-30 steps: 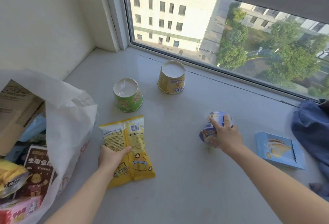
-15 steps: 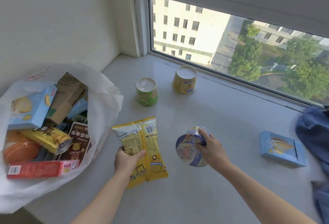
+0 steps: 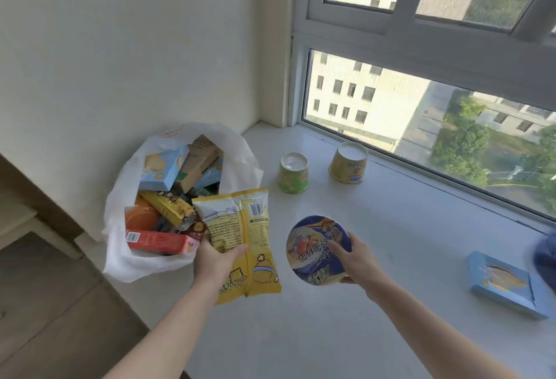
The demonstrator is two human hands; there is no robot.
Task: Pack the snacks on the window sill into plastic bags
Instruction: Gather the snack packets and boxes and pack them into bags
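Two arms in shot, and both are bare: the left hand (image 3: 215,261) and the right hand (image 3: 358,261) are uncovered, skin showing right across the knuckles and wrists. The left forearm (image 3: 168,327) is slim and smooth, bare all the way down to the bottom edge of the view, and the right forearm (image 3: 436,327) is just the same, bare as far as the picture runs. The fingernails are too small to make out.

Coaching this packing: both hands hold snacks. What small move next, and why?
Probably swing the yellow packet in the left hand over the open plastic bag and release it: it is held right beside the bag's mouth, closer than the blue bowl in the right hand.
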